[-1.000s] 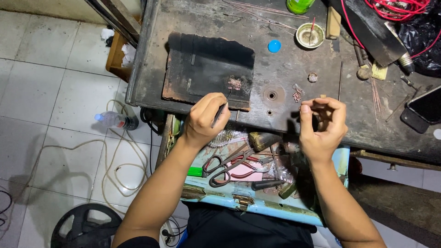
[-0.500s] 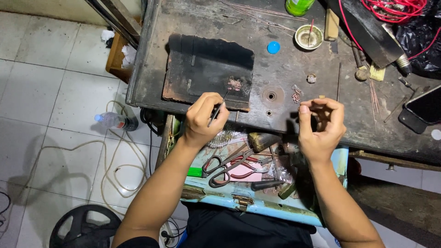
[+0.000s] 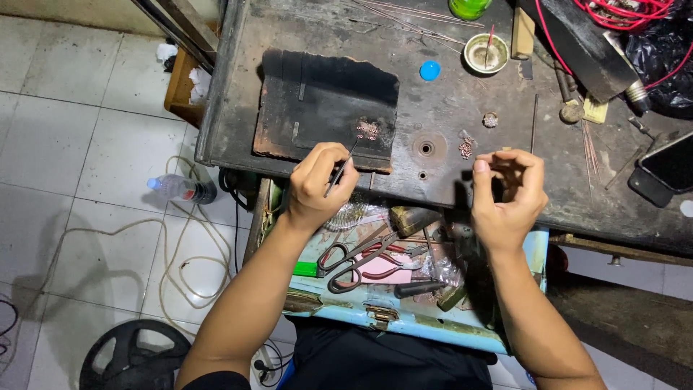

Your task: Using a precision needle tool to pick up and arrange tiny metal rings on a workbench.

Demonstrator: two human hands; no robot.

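Head view: left hand [image 3: 317, 184] fingers pinch thin tweezers [image 3: 342, 165] over tiny rings [image 3: 367, 129] on the charred block [image 3: 317, 108]; right hand [image 3: 509, 195] fingers curl together (contents hidden). At 6 o'clock, an open drawer [image 3: 433, 328] holds scissors [image 3: 357, 256] and pliers.

A dark phone screen [image 3: 668, 170] lies at the bench's right edge.
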